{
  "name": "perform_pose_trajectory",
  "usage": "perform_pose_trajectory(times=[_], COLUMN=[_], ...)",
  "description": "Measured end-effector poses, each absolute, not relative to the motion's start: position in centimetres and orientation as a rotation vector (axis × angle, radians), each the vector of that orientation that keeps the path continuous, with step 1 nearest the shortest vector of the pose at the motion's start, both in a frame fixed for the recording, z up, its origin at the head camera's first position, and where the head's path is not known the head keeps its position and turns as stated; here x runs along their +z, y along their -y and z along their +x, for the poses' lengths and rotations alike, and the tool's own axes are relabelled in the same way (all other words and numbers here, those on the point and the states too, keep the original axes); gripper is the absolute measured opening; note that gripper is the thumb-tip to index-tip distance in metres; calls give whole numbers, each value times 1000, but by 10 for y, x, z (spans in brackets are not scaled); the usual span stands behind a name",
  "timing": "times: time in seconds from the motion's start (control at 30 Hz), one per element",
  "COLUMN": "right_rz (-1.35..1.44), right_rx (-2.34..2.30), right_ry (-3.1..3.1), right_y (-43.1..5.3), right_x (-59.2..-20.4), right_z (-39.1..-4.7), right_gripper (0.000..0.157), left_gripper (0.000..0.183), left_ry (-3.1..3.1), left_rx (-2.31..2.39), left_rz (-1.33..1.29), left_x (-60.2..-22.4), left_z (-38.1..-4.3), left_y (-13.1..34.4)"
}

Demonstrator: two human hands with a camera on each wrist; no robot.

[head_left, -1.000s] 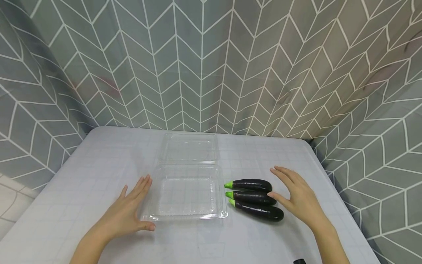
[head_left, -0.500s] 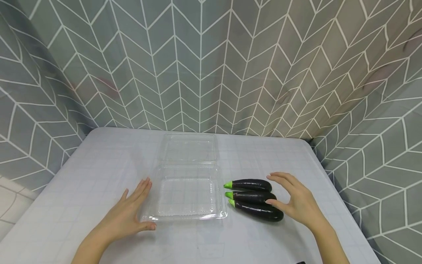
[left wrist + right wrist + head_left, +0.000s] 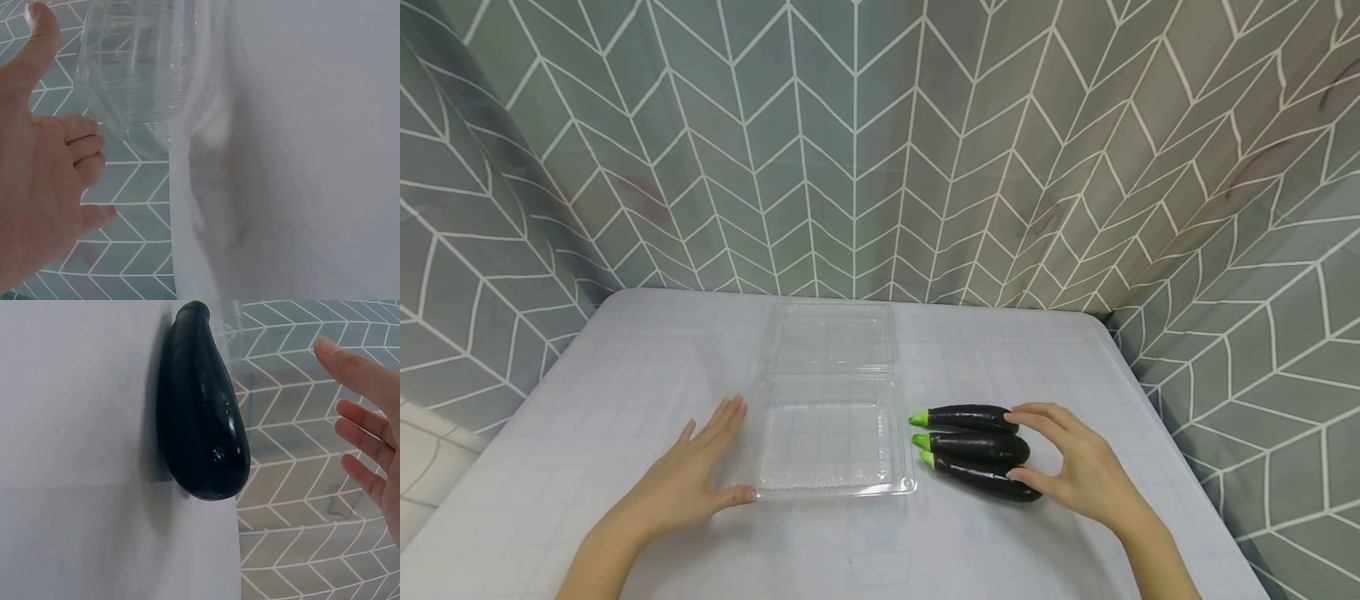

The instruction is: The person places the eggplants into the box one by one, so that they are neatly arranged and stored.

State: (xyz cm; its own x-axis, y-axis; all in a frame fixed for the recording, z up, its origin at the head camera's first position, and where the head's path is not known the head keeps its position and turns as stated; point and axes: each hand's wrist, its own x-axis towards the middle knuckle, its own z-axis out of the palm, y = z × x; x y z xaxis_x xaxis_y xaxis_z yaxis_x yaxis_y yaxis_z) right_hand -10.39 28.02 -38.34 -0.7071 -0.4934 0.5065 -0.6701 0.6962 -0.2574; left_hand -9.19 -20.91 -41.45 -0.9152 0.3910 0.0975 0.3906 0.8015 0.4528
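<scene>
Three dark eggplants with green stems lie side by side: a far one (image 3: 966, 417), a middle one (image 3: 973, 448) and a near one (image 3: 985, 477). At their right ends is my right hand (image 3: 1086, 471), thumb and fingers spread apart; whether it touches them I cannot tell. The right wrist view has one eggplant (image 3: 203, 412) in front of that hand (image 3: 375, 425). A clear plastic clamshell container (image 3: 820, 492) lies unfolded, its lid (image 3: 831, 333) to the back. Beside its left edge is my left hand (image 3: 681, 483), fingers straight, thumb by the front left corner; contact is unclear.
A white cloth covers the table (image 3: 647, 358). Behind and at both sides hangs a grey curtain (image 3: 880, 150) with white chevron lines. The table's back edge runs just behind the container lid.
My right hand has moved slightly left and down to the eggplants' ends, its fingers lower. The left hand stays nearly in place. A small black object at the bottom edge has gone from view.
</scene>
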Motion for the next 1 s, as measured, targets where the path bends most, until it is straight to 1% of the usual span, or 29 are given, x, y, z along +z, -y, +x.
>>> perform_pose_trajectory(times=[0.27, 0.57, 0.8, 1.0], right_rz=[899, 908, 884, 861], right_rx=[594, 621, 656, 665], right_ry=[2512, 2495, 2543, 2582], right_y=[-283, -283, -284, -285], right_x=[-384, -393, -401, -408], right_z=[-98, -94, -93, -93], right_gripper=[70, 73, 68, 67], left_gripper=[112, 114, 112, 111], left_ry=[-2945, -2941, -2961, -2962], left_rx=[757, 767, 766, 773], left_rz=[649, 657, 675, 663], left_x=[-411, -416, -420, -420], left_z=[-100, -100, -97, -96], left_y=[209, 207, 208, 207])
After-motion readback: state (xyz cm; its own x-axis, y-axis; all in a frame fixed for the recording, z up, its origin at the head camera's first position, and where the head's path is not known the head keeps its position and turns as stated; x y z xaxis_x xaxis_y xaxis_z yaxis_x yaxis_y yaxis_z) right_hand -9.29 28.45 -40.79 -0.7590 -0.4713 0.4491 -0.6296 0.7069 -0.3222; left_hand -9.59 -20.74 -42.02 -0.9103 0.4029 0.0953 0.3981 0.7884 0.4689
